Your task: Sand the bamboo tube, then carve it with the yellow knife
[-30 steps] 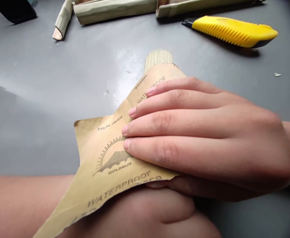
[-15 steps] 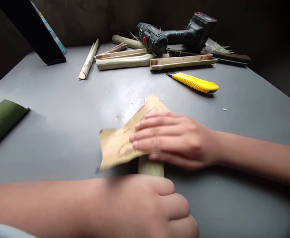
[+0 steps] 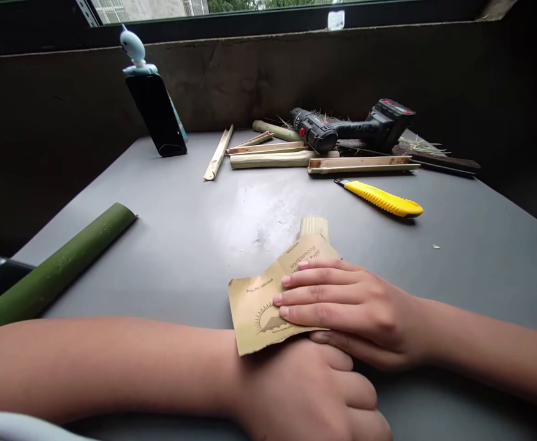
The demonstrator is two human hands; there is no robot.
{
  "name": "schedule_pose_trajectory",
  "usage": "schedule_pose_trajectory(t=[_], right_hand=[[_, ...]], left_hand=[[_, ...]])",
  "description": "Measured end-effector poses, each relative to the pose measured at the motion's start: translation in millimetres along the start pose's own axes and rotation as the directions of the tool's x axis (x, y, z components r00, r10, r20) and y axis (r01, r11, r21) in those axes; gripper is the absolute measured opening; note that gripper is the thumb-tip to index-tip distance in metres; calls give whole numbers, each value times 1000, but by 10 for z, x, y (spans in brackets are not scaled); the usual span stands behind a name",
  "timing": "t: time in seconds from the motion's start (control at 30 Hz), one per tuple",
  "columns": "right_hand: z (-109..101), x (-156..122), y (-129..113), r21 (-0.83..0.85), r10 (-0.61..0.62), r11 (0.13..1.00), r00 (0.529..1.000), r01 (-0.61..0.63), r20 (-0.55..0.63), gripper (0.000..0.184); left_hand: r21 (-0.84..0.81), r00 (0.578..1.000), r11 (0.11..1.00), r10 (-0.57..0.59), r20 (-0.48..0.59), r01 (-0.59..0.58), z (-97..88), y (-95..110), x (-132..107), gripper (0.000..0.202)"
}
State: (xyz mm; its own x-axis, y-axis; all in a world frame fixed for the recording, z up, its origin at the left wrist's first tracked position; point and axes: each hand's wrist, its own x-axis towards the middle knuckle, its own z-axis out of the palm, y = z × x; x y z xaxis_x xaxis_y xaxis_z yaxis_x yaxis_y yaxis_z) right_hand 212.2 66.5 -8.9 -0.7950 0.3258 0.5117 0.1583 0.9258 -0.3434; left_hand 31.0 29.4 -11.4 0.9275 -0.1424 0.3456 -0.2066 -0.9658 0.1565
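One pale, ribbed bamboo stick is wrapped in one creased sheet of tan waterproof sandpaper, above the middle of the grey table. The sheet is clamped on it by the right hand. The left hand is curled just below, touching the sheet; its grip is hidden. One yellow utility knife, one cordless drill and one green bamboo length lie apart on the table.

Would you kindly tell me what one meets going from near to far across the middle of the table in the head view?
sandpaper → pale bamboo end → yellow utility knife → split bamboo strip → cordless drill
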Motion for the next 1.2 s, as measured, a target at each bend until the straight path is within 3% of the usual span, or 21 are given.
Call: schedule_pose_trajectory(t=[0.13,0.27,0.37,0.5,0.6,0.7,0.87,1.03,1.2], right_hand=[[-2,1,37,-32,23,999,999,-24,-22,29],[-11,-2,81,17,-27,999,999,27,-26,29],[-35,4,102,-42,40,998,998,-43,-55,27],[-47,17,96,-2,-40,999,999,40,6,29],[-37,20,87,-36,17,999,999,-18,-31,27],[-26,18,87,25,-25,999,1000,25,-15,30],[-45,13,121,-43,24,999,999,-25,-25,28],[-66,15,133,-43,11,999,1000,-11,-1,29],[-118,21,195,-11,-29,1000,999,29,27,29]], left_hand=[[-35,999,999,18,-34,-19,26,8,-22,17],[-65,996,998,-3,-94,-3,58,2,-27,12],[-86,994,996,15,-106,-24,78,-8,-23,13],[-90,989,996,-24,-145,11,87,-18,-25,19],[-83,993,996,6,-121,-16,87,-15,-32,18],[-66,989,996,-60,-133,52,93,-11,-39,25],[-68,995,998,6,-98,-13,92,-26,-38,18],[-52,994,998,17,-106,-23,89,-38,-30,15],[-27,993,999,-19,-115,16,91,-53,-50,25]])
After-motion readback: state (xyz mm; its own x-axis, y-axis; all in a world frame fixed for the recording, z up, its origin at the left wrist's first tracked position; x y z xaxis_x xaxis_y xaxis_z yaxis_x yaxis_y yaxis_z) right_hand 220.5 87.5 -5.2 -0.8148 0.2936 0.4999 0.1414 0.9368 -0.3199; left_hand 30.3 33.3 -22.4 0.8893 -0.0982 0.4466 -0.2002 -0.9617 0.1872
